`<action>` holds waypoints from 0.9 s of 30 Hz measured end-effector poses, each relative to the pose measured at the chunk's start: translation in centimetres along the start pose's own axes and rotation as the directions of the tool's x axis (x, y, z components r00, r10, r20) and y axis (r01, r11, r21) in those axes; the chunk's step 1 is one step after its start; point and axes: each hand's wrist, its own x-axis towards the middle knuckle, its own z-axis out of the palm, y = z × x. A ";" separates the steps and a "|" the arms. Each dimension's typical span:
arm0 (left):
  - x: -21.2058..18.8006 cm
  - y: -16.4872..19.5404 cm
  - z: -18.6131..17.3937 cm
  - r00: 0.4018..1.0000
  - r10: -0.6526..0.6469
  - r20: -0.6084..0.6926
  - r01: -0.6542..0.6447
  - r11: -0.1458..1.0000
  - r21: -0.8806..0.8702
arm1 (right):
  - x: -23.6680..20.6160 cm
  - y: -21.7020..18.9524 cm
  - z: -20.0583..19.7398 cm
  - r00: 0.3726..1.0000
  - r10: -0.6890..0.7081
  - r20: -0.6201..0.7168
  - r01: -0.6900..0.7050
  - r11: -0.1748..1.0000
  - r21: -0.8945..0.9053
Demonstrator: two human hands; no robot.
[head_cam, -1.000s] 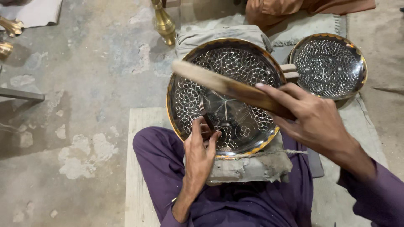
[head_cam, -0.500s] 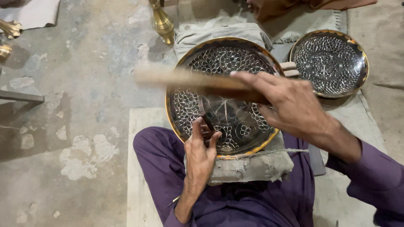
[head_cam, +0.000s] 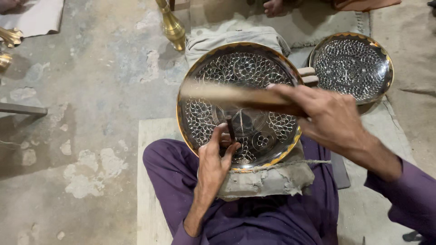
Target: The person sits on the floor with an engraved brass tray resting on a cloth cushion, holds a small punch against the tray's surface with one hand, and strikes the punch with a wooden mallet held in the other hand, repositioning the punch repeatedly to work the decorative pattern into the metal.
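Observation:
A large round engraved metal plate with a brass rim rests on a grey padded block over my lap. My left hand pinches a short dark chisel, its tip standing on the plate's lower middle. My right hand grips a wooden mallet stick, which stretches to the left across the plate and is blurred by motion, its far end above the chisel.
A second, smaller engraved plate lies at the right on a cloth. A brass vase stands behind the big plate. More brass pieces sit at the far left on the rough concrete floor. Another person's foot shows at the top.
The mallet stick has swung from a tilt down to nearly level over the plate, and my right hand has shifted right. My left hand keeps the chisel in place.

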 end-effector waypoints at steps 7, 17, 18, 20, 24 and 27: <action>1.0 -0.3 -0.6 0.986 0.115 0.123 -0.109 0.993 -0.053 | -3.9 1.8 0.9 0.984 0.150 0.093 -0.151 0.988 0.009; 2.4 0.3 -1.8 0.929 0.208 0.306 -0.210 0.977 -0.027 | -8.8 2.3 4.5 0.947 0.321 0.009 -0.293 0.853 0.432; 2.4 0.3 -2.0 0.919 0.221 0.326 -0.224 0.974 -0.029 | -9.3 2.3 5.0 0.950 0.313 -0.001 -0.260 0.790 0.556; 2.6 0.4 -2.2 0.904 0.219 0.366 -0.232 0.973 -0.009 | -10.4 2.5 5.7 0.929 0.363 0.072 -0.370 0.916 0.152; 3.0 0.7 -2.2 0.875 0.208 0.437 -0.229 0.973 -0.005 | -12.0 2.8 7.6 0.801 0.585 0.125 -0.571 0.685 0.453; 3.6 0.7 -2.2 0.838 0.217 0.501 -0.246 0.969 -0.008 | -13.6 2.7 8.3 0.927 0.372 0.049 -0.375 0.907 0.193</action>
